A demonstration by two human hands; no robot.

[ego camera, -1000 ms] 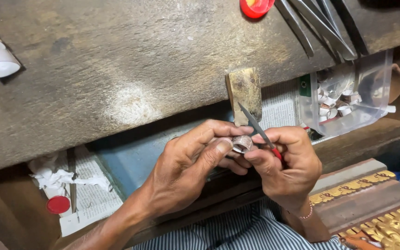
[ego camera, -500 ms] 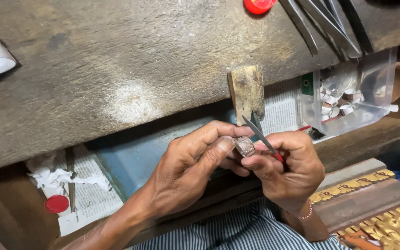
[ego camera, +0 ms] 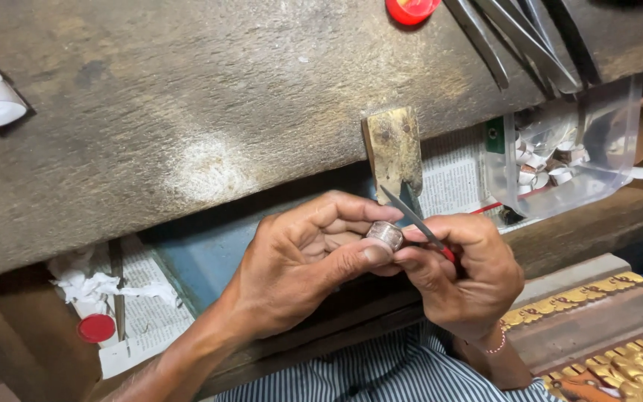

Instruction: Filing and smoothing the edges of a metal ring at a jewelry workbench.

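A small metal ring [ego camera: 386, 235] sits pinched between the thumb and fingers of the left hand [ego camera: 303, 264], held in the air just below the near edge of the worktop [ego camera: 187, 112]. The right hand [ego camera: 466, 279] is clenched around a thin pointed file [ego camera: 409, 214] with a red handle, whose shaft touches the ring from the right. Compared with a second ago, the file's tip has dropped: it stood up against the wooden peg [ego camera: 394, 149] that juts from the worktop edge, and now it lies lower, just below the peg. Both hands stay close together at the same spot. To the right a clear plastic bag [ego camera: 597, 149] of small white pieces hangs as before; far on the worktop lie metal tools [ego camera: 530, 37] and a red cap [ego camera: 409, 9]. At the left, newspaper [ego camera: 143, 320] carries a red lid [ego camera: 97, 327].
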